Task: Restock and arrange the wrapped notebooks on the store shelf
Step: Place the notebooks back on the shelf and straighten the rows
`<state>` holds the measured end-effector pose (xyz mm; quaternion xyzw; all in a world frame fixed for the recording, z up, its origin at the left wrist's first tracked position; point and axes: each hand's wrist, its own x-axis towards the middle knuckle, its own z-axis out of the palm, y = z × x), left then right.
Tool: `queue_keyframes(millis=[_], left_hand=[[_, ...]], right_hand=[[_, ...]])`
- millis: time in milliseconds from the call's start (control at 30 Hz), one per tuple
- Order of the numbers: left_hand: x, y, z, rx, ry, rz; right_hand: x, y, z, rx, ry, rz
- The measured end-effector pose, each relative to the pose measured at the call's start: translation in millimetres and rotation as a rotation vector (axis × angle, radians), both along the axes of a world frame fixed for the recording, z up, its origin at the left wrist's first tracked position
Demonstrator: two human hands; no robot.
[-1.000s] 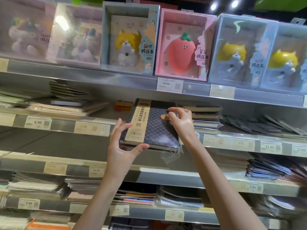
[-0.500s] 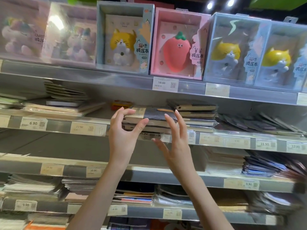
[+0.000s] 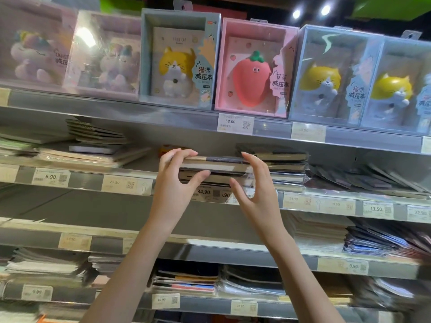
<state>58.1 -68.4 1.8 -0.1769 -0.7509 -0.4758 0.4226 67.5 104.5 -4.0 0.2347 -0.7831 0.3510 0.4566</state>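
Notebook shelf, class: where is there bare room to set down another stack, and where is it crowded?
Bare: the gap between the left piles and the stack under the hands. Crowded: right of that stack, piles touch and dark notebooks overlap.

Grey shelf [image 3: 130,183]: wrapped notebooks [image 3: 219,167] stacked flat.

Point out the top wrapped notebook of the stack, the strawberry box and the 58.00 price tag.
top wrapped notebook [image 3: 217,162], head view, front page edge.
strawberry box [image 3: 256,26], head view, pink top frame.
58.00 price tag [image 3: 235,122], head view, tag's middle.
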Motion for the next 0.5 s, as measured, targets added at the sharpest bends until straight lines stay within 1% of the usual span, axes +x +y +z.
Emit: queue_keyframes(millis=[133, 367, 500], left_hand=[[-2.8, 3.8, 3.0, 0.028, 0.056, 0.045], [-12.1, 9.0, 13.8, 0.073, 0.112, 0.122], [-16.4, 7.9, 15.8, 0.072, 0.107, 0.133]], right_hand=[[-1.9, 7.3, 4.0, -0.012, -0.032, 0.013], [-7.6, 21.5, 26.6, -0.065, 0.028, -0.068], [-16.7, 26.4, 35.8, -0.040, 0.122, -0.147]])
